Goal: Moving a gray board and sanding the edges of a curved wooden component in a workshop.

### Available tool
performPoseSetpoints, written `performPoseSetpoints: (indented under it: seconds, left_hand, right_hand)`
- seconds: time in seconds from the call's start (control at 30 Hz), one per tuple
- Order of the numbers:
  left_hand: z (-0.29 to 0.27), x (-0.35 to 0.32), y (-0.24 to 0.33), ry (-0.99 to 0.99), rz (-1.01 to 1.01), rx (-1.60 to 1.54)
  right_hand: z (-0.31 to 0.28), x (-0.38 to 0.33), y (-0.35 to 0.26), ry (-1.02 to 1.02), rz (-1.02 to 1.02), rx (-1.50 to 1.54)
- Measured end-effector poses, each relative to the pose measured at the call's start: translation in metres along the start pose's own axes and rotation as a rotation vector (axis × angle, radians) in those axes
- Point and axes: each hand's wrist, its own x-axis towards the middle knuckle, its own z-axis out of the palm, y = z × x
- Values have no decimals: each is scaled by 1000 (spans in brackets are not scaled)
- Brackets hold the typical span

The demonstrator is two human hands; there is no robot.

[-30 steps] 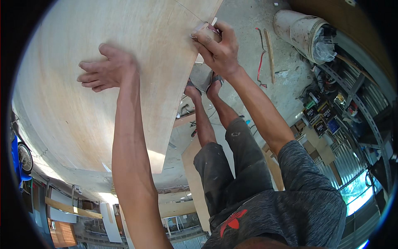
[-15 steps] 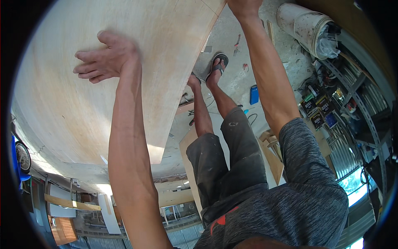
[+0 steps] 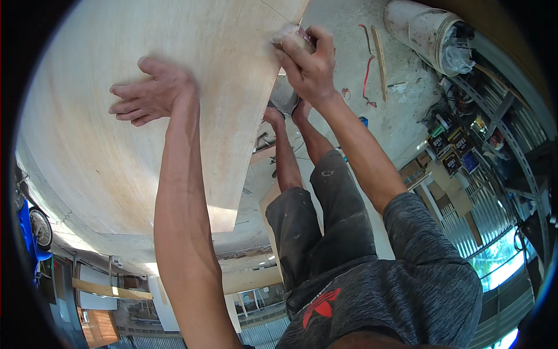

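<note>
A large pale plywood sheet (image 3: 232, 104) fills the upper left of the view, its right edge running down beside my legs. On its face my left hand (image 3: 154, 92) lies flat with fingers spread, holding nothing. Over the sheet's upper right edge is my right hand (image 3: 308, 61), its fingers curled closed around something small and pale. What that is, I cannot make out, as the fingers cover most of it. A thin line marks the sheet's face near that hand.
On the concrete floor lie a thin wooden strip (image 3: 380, 64) and a red cord (image 3: 367, 81). A stained white bucket (image 3: 415, 29) with clear plastic in its mouth lies at the upper right. Metal shelving (image 3: 500, 136) and dark boxes (image 3: 450, 163) stand at the right. Blue wheeled thing (image 3: 26, 224) sits far left.
My right hand has come down and left from the top of the view to the sheet's edge. My left hand has stayed nearly in place on the sheet. The view has shifted slightly.
</note>
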Motion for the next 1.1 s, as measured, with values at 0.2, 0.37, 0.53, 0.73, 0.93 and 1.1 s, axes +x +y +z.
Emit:
performPoseSetpoints:
  seconds: [0.2, 0.37, 0.53, 0.73, 0.93, 1.1]
  left_hand:
    - [-4, 2, 6, 5, -11, -24]
    - [0, 4, -1, 9, -19, 12]
    - [-11, 2, 7, -66, -31, -6]
    - [-4, -3, 1, -18, -27, 25]
    - [-3, -2, 8, -6, -34, 35]
    - [0, -1, 7, -19, -32, 29]
  right_hand:
    - [8, 98, 1, -2, 365, 135]
    - [1, -14, -19, -70, 60, 66]
    - [23, 38, 10, -5, 55, 49]
    - [10, 10, 0, -3, 103, 9]
    - [14, 57, 55, -234, 377, 157]
    - [15, 53, 59, 108, -2, 34]
